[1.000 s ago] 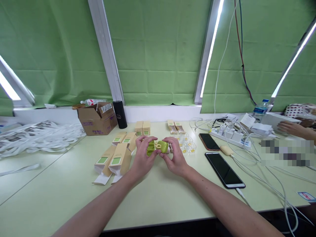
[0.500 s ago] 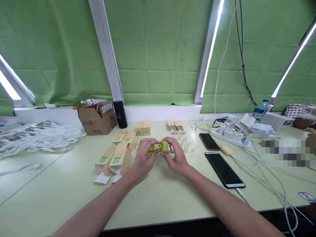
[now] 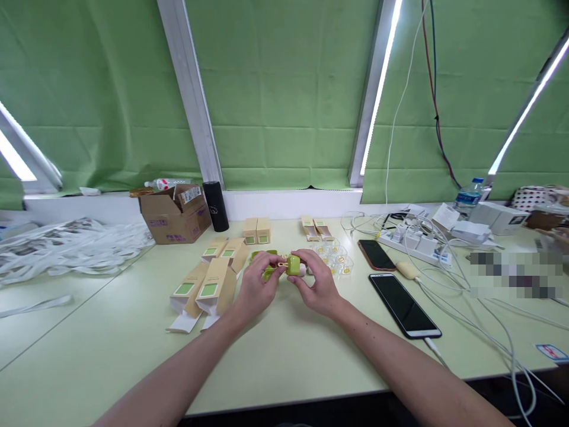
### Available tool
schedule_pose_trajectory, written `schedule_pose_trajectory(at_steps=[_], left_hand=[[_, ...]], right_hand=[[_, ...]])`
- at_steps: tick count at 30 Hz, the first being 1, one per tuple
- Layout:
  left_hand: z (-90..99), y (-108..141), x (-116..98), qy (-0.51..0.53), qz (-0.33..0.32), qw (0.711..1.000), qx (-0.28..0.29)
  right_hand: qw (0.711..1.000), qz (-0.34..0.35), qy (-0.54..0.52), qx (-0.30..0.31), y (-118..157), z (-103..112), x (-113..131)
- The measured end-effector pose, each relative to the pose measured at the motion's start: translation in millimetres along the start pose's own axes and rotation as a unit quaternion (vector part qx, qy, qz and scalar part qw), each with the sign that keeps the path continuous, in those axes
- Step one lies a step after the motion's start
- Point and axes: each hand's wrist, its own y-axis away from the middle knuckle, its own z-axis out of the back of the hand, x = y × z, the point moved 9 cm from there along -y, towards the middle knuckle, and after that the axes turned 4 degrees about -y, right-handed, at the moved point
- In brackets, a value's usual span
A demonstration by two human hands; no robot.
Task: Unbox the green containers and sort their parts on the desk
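Observation:
My right hand is closed around a small, rounded green case, with a pale part at its right end by the fingers. The fingers of my left hand pinch a small yellowish loop or clasp at the case's left side; its exact kind is too small to tell. Green pieces show beside and behind the left fingers, partly hidden. To the left lie several open kraft boxes with green labels and white flaps. Just beyond my right hand sit clear plastic containers with yellow spots.
Two closed kraft boxes and two open ones stand farther back. At right are two phones, a power strip and loose cables. A cardboard carton, black cylinder and white straps lie left.
The left fingers have shifted slightly and now cover more of the yellowish loop. The green case has turned a little in my right hand. At the far right, another person's hand has come into view.

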Motion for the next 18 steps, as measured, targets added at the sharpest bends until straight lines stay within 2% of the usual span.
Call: schedule_pose_trajectory(at_steps=[7,18], left_hand=[[-5.6,2.4,18.7,0.042,0.070,0.996,0.019],[-7.9,0.9,17.8,0.071,0.094,0.993,0.028]], right_hand=[[1.000,0.000,0.003,0.012,1.1,-1.7,0.5],[0.999,-0.004,-0.001,0.037,2.8,-5.6,-1.4]])
